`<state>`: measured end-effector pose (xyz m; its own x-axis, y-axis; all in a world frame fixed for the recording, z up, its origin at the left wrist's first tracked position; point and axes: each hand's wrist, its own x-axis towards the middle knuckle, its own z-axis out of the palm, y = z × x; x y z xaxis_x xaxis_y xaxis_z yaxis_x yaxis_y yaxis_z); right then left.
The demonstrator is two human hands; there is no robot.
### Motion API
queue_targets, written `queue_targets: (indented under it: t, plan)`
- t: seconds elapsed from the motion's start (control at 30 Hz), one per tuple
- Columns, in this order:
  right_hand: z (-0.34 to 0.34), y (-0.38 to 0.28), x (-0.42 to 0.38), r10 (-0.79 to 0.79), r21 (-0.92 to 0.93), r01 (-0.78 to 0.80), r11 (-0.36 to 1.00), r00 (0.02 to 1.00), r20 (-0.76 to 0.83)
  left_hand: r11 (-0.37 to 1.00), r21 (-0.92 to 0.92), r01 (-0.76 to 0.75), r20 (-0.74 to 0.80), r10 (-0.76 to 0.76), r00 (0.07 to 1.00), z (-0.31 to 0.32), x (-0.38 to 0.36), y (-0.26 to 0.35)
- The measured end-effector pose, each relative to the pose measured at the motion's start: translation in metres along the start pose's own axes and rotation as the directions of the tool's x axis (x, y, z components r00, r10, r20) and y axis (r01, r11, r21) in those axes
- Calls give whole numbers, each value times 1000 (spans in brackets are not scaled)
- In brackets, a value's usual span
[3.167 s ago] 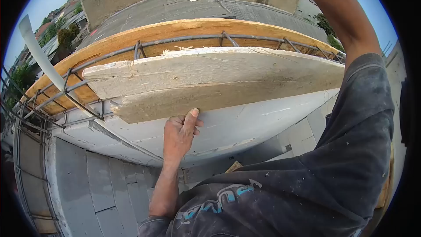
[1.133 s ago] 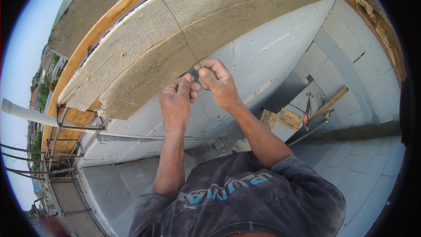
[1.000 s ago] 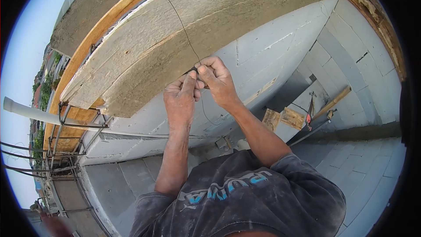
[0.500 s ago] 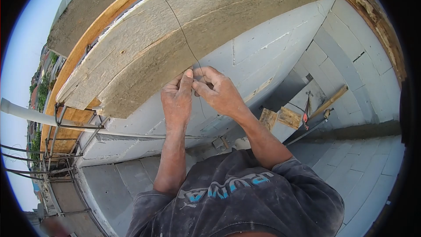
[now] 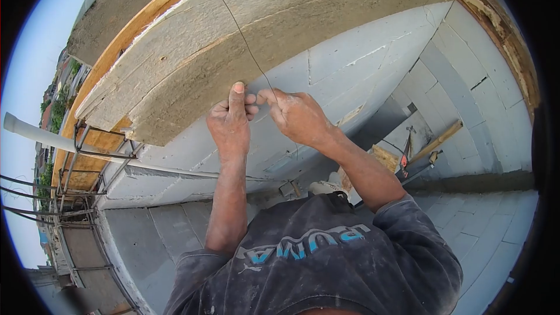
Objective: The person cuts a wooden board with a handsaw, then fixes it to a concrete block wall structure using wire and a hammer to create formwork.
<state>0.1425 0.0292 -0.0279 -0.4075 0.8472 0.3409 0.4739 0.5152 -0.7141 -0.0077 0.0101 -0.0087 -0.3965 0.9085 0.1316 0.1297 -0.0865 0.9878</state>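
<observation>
A thin dark wire (image 5: 239, 32) hangs from the upper edge of the plank-marked concrete beam (image 5: 192, 64) and runs down to my right hand (image 5: 300, 116). That hand is closed, with thumb and forefinger pinched on the wire; a thin loose end shows faintly below it. Just to the left is my left hand (image 5: 229, 125), its thumb pointing up and its fingers curled in. Whether anything small sits inside those curled fingers is hidden. A narrow gap separates the two hands, in front of the beam's lower edge and the pale block wall (image 5: 344, 76).
Steel bars (image 5: 76, 157) stick out at the left, near a pale pipe (image 5: 41, 134). Orange formwork board (image 5: 111, 52) lines the beam's outer edge. Below at the right are a wooden stick (image 5: 437, 140) and a red-handled tool (image 5: 404, 163).
My hands have moved apart from each other. The right one now pinches the wire a little to the right, while the left has shifted slightly left with its thumb raised.
</observation>
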Motion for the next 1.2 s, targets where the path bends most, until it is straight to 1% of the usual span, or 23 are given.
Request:
queue_targets:
  t: [0.1,0.2,0.27,0.3,0.4,0.5,0.53,0.6,0.7,0.8,0.9,1.0,1.03,1.1,1.2]
  plan:
    - [5,-3,-5,-32,113,37,993,999,-39,1000,-27,-8,-3,8,1000,0,0,-3]
    - [21,-4,-8,-49,201,85,976,983,-178,999,35,-4,22,3,1000,-3,2,-5]
    - [15,-11,-10,68,410,-19,912,992,-105,1000,-17,0,16,0,1000,4,-2,-2]
    - [13,-14,-10,121,506,-74,859,991,-59,999,-42,2,15,-1,1000,7,-3,0]
    - [27,1,-11,160,757,-140,639,986,47,1000,4,-27,8,26,1000,11,-5,-1]
    - [42,11,-11,143,915,-127,382,987,77,999,50,-9,21,8,1000,12,-8,9]
    - [46,12,-12,144,946,-127,299,986,87,999,21,29,43,-30,999,11,-8,9]
    - [51,14,-11,141,984,-125,128,984,106,994,-37,101,89,-98,991,8,-4,10]
    - [58,11,-14,156,984,-151,-92,974,164,990,63,129,142,-137,980,9,-8,25]
    - [64,1,-18,156,958,-101,-268,977,147,993,32,111,126,-115,985,13,-10,28]
    - [66,4,-19,64,921,-116,-373,987,150,991,-28,129,90,-126,988,11,-13,21]
    - [64,22,-15,-13,908,-167,-383,984,176,993,-85,79,95,-71,993,12,-12,15]
    - [64,26,-14,-6,907,-166,-387,984,177,994,-96,56,86,-48,995,14,-11,15]
    - [68,28,-10,-29,896,-204,-394,977,210,996,-84,1,-16,-3,1000,30,-11,22]
    - [72,34,0,-43,866,-268,-422,960,276,998,57,-8,-94,13,996,30,-9,23]
